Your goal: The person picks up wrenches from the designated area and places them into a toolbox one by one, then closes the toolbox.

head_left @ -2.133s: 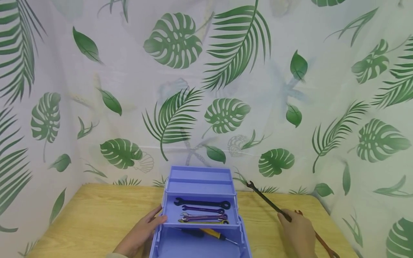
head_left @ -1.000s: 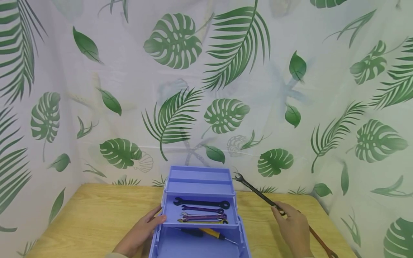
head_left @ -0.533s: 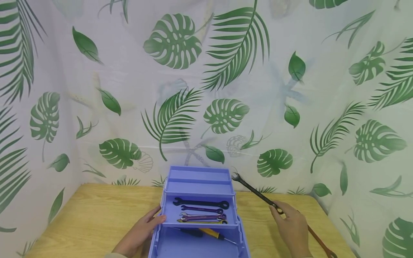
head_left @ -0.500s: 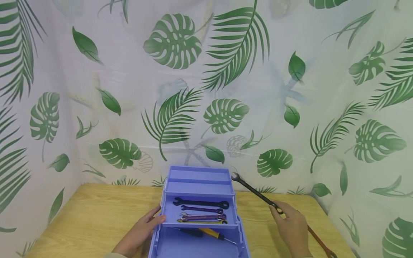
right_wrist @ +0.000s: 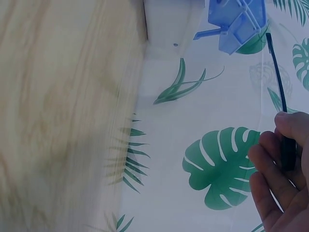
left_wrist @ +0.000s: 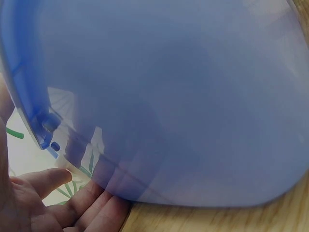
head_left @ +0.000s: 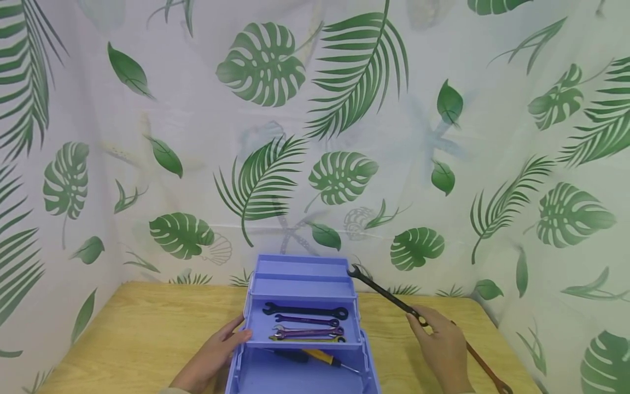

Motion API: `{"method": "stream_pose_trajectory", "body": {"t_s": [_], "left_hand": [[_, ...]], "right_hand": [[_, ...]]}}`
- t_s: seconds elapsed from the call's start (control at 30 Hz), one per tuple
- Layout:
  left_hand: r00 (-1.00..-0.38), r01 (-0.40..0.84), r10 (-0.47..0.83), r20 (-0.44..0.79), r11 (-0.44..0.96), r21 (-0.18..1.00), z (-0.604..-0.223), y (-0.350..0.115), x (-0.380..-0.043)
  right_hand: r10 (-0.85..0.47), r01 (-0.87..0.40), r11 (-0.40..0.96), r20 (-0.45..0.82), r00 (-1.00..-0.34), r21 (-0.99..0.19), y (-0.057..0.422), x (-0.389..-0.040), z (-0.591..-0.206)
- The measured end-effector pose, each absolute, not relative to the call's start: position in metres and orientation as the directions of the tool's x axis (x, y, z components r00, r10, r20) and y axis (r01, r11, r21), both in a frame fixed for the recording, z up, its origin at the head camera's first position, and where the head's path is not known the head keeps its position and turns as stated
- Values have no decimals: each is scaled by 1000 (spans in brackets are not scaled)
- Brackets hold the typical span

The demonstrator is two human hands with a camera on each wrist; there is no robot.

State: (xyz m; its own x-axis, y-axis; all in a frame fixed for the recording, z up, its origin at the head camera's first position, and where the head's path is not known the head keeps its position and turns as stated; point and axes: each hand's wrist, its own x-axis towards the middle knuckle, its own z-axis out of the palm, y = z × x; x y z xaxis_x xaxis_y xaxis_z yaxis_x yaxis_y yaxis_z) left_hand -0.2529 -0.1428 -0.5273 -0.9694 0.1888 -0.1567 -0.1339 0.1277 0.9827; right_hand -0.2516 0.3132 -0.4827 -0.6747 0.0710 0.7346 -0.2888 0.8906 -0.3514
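Person's right hand (head_left: 440, 350) is off to the R of the toolbox, raised over the table, palm turned in, thumb & fingers pinching the ring end of a long black metal combination wrench (head_left: 386, 294). Wrench slants up & L, forked tip by the R edge of the blue plastic toolbox's upper trays (head_left: 302, 285); can't tell from here if it touches. Left hand (head_left: 214, 353) is at the toolbox's L side, thumb laid over the edge of the lower blue plastic tray (head_left: 307, 346), other fingers loosely extended along the side, not clenched. Fingertips sit vs. the blue wall in the L wrist view; most of that view is wall, so the tray contents don't show.

In that tray: a second black wrench (head_left: 305, 311), a small dark-purple wrench (head_left: 307, 319), a longer purple wrench (head_left: 310, 332) w/ a silver one partly behind it, & a yellow wrench (head_left: 310, 339) mostly hidden by the front lip. Below, a yellow-and-black screwdriver (head_left: 320, 356) is partly under the tray, next to a dark handle (head_left: 293, 355), rest hidden. Toolbox bottom's cut off by the frame. Orange-brown wrench (head_left: 484, 365) lies on the wood-grain table (head_left: 162, 328), partly behind the R wrist.
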Motion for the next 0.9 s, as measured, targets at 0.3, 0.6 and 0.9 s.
{"method": "stream_pose_trajectory", "body": {"t_s": [0.3,0.6,0.9], "left_hand": [[-969,-139,190,-160,123,983,-530,-144,-254],[-969,-140,187,-160,118,983,-531,-143,-255],[-967,-135,202,-155,110,985,-530,-144,-254]], "right_hand": [[6,-406,849,774,-633,-339,307,-251,-480],[-79,-473,822,758,-647,-317,296,-249,-475],[-195,-545,811,780,-595,-213,293,-251,-482]]}}
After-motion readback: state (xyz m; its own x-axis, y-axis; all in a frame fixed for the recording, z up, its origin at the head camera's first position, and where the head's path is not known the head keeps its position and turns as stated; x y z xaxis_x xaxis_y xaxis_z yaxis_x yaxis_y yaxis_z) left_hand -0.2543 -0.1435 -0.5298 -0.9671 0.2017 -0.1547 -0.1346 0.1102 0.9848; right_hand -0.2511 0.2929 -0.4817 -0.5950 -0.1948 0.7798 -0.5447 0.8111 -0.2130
